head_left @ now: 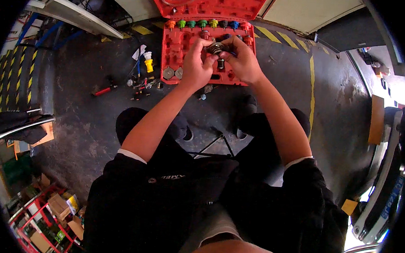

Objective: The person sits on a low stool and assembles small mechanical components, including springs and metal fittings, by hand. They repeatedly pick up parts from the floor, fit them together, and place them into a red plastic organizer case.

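Note:
Both my hands are raised over a red moulded tool case [168, 50] lying with its lid folded back on the floor. My left hand [198, 65] and my right hand [245, 65] pinch a dark, ridged, round metal fitting [216, 48] between thumbs and fingers. A row of fittings in several colours [213, 24] stands along the case's far side. Two silver discs [168, 73] lie in its near left corner. A dark cylindrical piece [221, 64] shows between my hands, below the fitting. My hands hide part of the case's middle.
Left of the case lie a yellow and white connector [148, 63], a red-handled tool [103, 91] and a cluster of small metal parts [143, 87]. A small metal piece [208, 88] sits near the case's front edge. A red metal rack [29, 218] with boxes stands lower left.

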Tool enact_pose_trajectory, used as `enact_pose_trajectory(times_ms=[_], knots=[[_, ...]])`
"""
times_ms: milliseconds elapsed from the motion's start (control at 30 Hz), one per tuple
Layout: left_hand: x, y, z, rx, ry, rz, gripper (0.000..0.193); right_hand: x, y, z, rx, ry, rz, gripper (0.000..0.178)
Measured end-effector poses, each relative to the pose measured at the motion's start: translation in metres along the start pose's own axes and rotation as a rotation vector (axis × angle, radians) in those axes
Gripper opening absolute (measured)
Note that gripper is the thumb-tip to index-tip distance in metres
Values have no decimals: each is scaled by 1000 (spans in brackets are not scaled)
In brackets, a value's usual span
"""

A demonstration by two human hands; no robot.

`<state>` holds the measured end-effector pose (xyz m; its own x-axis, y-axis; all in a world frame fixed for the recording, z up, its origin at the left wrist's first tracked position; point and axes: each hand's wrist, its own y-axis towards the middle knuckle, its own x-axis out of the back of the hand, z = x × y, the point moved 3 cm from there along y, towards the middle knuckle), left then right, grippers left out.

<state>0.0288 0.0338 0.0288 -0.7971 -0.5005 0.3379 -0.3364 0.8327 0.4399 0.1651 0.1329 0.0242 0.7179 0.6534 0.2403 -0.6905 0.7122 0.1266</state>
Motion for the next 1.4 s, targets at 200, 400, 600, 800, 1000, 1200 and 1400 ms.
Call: enact_pose_trajectory(times_ms=[200,400,600,800,1000,1200,1400], knots=[[6,11,-3,-81,-26,108,34,11,0,7,-15,28,69,34],[9,14,3,-129,26,153,39,11,-1,27,41,127,89,38],[14,19,0,-49,-85,255,46,11,-1,23,50,176,85,41],[13,21,4,2,-169,242,48,6,0,23,49,216,71,39],[14,22,6,81,-254,241,43,3,0,30,41,283,77,41],[22,26,-9,-56,-54,191,39,6,-1,32,84,286,88,48],[22,23,-23,-255,125,149,38,7,1,28,-21,347,63,55]])
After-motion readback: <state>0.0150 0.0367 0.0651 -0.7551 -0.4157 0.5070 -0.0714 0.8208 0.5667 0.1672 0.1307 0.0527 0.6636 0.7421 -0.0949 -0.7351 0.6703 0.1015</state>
